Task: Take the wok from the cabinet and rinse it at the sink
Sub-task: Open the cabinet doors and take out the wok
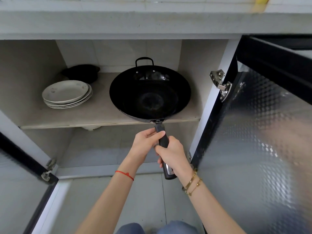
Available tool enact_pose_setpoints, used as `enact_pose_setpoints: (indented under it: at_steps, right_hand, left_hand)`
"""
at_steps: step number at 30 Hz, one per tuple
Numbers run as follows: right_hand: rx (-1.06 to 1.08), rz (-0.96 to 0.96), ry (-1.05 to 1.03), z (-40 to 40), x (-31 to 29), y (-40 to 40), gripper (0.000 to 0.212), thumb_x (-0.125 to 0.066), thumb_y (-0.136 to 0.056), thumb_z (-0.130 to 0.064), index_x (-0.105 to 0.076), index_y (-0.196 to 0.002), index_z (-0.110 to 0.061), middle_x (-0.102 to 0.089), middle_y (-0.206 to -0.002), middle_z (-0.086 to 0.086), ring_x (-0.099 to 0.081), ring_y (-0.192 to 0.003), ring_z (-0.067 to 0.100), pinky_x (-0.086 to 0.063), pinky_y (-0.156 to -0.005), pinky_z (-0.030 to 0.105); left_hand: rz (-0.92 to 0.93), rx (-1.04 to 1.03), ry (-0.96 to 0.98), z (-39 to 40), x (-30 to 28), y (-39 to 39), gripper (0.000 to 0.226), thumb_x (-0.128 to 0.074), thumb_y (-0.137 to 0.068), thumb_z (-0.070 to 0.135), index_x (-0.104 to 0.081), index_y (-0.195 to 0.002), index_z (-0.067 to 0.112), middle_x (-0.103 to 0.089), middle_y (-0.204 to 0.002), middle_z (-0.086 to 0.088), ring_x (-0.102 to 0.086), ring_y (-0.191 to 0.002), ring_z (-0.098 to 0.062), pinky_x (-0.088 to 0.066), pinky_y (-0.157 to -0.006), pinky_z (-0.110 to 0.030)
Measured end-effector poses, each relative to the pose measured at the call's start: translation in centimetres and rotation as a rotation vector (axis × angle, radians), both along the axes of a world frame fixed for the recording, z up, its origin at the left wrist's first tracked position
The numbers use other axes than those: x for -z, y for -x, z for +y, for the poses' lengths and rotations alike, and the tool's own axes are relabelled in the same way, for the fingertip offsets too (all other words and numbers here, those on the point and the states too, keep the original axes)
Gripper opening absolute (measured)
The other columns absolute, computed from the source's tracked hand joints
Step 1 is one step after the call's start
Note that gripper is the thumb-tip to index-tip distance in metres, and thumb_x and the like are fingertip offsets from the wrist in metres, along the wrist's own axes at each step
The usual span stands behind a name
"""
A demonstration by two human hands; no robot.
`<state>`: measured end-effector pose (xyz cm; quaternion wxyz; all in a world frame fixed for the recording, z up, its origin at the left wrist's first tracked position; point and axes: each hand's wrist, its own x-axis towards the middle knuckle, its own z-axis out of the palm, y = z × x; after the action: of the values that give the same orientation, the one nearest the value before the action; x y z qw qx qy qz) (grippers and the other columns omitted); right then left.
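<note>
A large black wok [150, 93] sits on the upper shelf [94, 115] of the open cabinet, right of centre, with a small loop handle at its far rim. Its long black handle [163, 141] sticks out over the shelf's front edge toward me. My left hand [145, 142] grips the handle near the wok, thumb on top. My right hand [172, 154] is wrapped around the handle lower down, and the handle's end pokes out below that fist. No sink is in view.
A stack of white plates [66, 94] lies on the shelf's left side, with a dark pot [81, 72] behind it. The right cabinet door [263, 132] stands open close to my right arm; the left door [20, 183] is open too. The countertop edge [152, 22] overhangs above.
</note>
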<state>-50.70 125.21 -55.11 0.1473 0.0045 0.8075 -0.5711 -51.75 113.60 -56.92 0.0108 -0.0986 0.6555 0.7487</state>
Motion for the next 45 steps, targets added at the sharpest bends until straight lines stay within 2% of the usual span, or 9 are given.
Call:
enact_pose_setpoints:
  at_steps: [3,7,16,21,27,31,39,43,45]
  right_hand:
    - [0.014,0.007,-0.004,0.0,0.6,0.0,0.01,-0.058,-0.088,-0.012,-0.057,-0.094,-0.004,-0.06,-0.06,0.007,-0.056,-0.033,0.01,-0.045,-0.034,0.022]
    - [0.039,0.003,-0.05,-0.1,0.0,-0.8,0.005,-0.057,-0.089,-0.009,-0.055,-0.091,-0.005,-0.059,-0.056,0.007,-0.053,-0.03,0.011,-0.042,-0.032,0.022]
    - [0.065,-0.191,-0.084,0.8,-5.2,-7.7,0.013,-0.057,-0.082,-0.002,-0.053,-0.079,-0.014,-0.057,-0.052,0.008,-0.053,-0.03,0.013,-0.039,-0.032,0.021]
    - [0.023,-0.297,-0.123,2.5,-10.7,-14.0,0.008,-0.058,-0.084,-0.004,-0.057,-0.087,-0.011,-0.06,-0.06,0.009,-0.056,-0.035,0.012,-0.045,-0.036,0.023]
    - [-0.033,-0.325,-0.215,4.5,-19.4,-22.4,0.009,-0.064,-0.087,-0.008,-0.061,-0.095,-0.01,-0.062,-0.07,0.0,-0.062,-0.045,0.0,-0.043,-0.037,0.01]
    - [-0.045,-0.33,-0.196,5.8,-25.6,-28.2,0.01,-0.066,-0.087,-0.009,-0.063,-0.096,-0.01,-0.067,-0.075,0.004,-0.064,-0.056,-0.006,-0.046,-0.042,0.01]
    - [-0.061,-0.359,-0.208,7.8,-35.3,-37.5,0.016,-0.068,-0.088,-0.012,-0.064,-0.103,-0.017,-0.069,-0.077,-0.002,-0.068,-0.064,0.002,-0.048,-0.045,0.01]
    - [-0.1,-0.346,-0.236,8.5,-38.5,-39.0,0.018,-0.069,-0.088,-0.017,-0.062,-0.104,-0.019,-0.069,-0.079,0.003,-0.068,-0.061,0.018,-0.053,-0.047,0.018]
    - [-0.121,-0.358,-0.222,8.7,-39.8,-38.9,0.016,-0.068,-0.088,-0.016,-0.06,-0.101,-0.02,-0.067,-0.071,0.005,-0.065,-0.048,0.018,-0.053,-0.043,0.025]
  left_hand:
    - [-0.02,0.018,-0.062,0.0,0.4,0.5,0.025,-0.068,-0.089,0.013,-0.071,-0.113,0.003,-0.075,-0.107,-0.012,-0.07,-0.095,-0.022,-0.053,-0.083,-0.029]
    - [-0.039,-0.012,-0.097,0.2,0.2,-0.1,0.022,-0.069,-0.088,0.008,-0.073,-0.11,0.008,-0.075,-0.114,-0.009,-0.069,-0.11,-0.023,-0.052,-0.096,-0.031]
    - [-0.202,-0.02,-0.174,1.8,-4.8,-7.5,0.023,-0.064,-0.091,0.003,-0.07,-0.112,0.009,-0.073,-0.115,-0.012,-0.068,-0.108,-0.019,-0.049,-0.103,-0.034]
    - [-0.338,-0.05,-0.181,3.2,-10.1,-14.2,0.028,-0.062,-0.092,0.0,-0.067,-0.119,0.001,-0.071,-0.117,-0.019,-0.067,-0.109,-0.023,-0.049,-0.105,-0.038]
    - [-0.434,-0.091,-0.242,5.0,-19.0,-23.0,0.028,-0.063,-0.091,-0.001,-0.067,-0.119,0.0,-0.07,-0.118,-0.02,-0.066,-0.111,-0.028,-0.05,-0.103,-0.038]
    - [-0.488,-0.098,-0.254,6.1,-25.4,-28.9,0.026,-0.063,-0.091,0.0,-0.068,-0.117,0.0,-0.071,-0.117,-0.021,-0.067,-0.107,-0.026,-0.055,-0.091,-0.027]
    - [-0.506,-0.15,-0.21,8.1,-36.1,-38.5,0.025,-0.067,-0.089,0.001,-0.07,-0.113,0.007,-0.079,-0.096,0.005,-0.074,-0.091,-0.006,-0.055,-0.075,-0.015]
    - [-0.496,-0.201,-0.237,8.8,-39.4,-40.5,0.028,-0.068,-0.088,0.001,-0.07,-0.115,0.009,-0.078,-0.106,-0.001,-0.073,-0.098,-0.01,-0.056,-0.078,-0.016]
    - [-0.487,-0.241,-0.254,9.0,-40.6,-40.6,0.03,-0.067,-0.088,0.0,-0.069,-0.117,0.008,-0.076,-0.11,-0.006,-0.072,-0.102,-0.014,-0.056,-0.084,-0.019]
